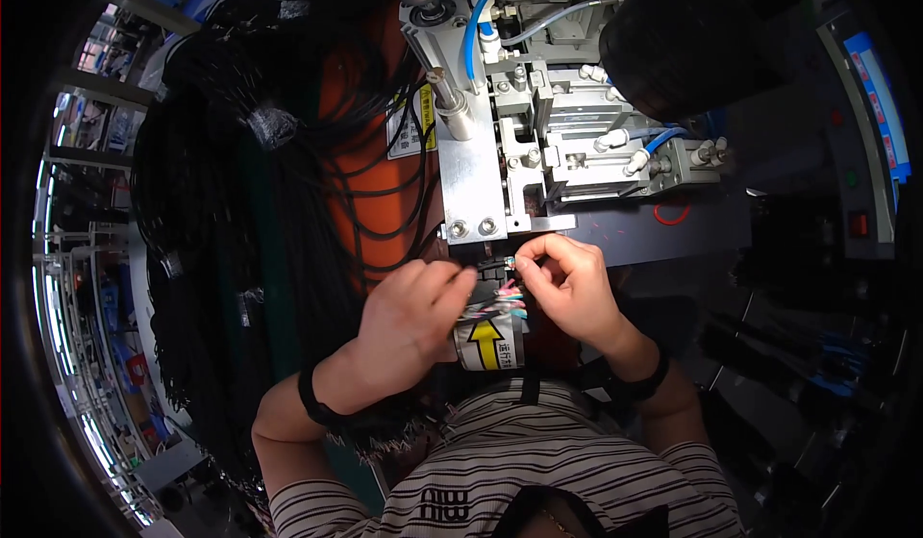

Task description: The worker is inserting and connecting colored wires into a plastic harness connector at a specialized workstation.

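My right hand (577,288) pinches the small coloured wire ends (511,263) of a thin black cable between thumb and forefinger, just below the metal fixture. Opposite it, my left hand (409,317) is closed with its fingers curled together, a little smeared by motion; what it holds, if anything, is hidden. Between the hands and nearer to me lies a bunch of pink, white and teal wires (508,300). Under that bunch sits a white label with a yellow arrow (486,346).
A metal machine with pneumatic cylinders (596,168) and blue air hoses (470,38) stands just ahead. Many black cables (212,144) hang in bundles on the left, some across an orange surface (370,216). A red ring (672,214) lies right; a screen (877,105) stands far right.
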The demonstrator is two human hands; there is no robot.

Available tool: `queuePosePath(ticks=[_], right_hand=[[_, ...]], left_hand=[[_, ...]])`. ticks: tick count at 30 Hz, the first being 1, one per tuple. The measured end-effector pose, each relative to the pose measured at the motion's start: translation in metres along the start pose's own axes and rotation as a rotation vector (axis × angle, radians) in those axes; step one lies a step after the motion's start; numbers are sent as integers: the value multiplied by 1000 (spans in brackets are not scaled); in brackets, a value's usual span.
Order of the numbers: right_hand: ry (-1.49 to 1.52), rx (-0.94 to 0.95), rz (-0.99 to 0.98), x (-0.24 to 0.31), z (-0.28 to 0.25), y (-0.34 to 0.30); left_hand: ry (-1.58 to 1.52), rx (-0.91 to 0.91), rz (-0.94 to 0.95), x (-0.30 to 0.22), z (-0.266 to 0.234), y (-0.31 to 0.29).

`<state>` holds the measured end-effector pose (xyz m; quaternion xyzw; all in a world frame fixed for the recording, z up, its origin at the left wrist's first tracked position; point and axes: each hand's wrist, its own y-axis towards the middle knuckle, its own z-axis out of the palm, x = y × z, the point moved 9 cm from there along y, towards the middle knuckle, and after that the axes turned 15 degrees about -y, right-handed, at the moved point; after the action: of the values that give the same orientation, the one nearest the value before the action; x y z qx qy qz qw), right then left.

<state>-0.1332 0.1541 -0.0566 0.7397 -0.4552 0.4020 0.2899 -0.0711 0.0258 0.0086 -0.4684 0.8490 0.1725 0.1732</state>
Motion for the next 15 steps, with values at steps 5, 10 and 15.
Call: queuePosePath(ticks=[5,10,15], right_hand=[[-68,-84,-41,16,-9,-14],[129,-74,-261,43,-8,-10],[423,79,27,14,7,-16]], left_hand=[[171,-95,-27,6,-12,-5],[-195,-37,-139,5,-4,-1],[-663,-158,-247,16,-6,-5]])
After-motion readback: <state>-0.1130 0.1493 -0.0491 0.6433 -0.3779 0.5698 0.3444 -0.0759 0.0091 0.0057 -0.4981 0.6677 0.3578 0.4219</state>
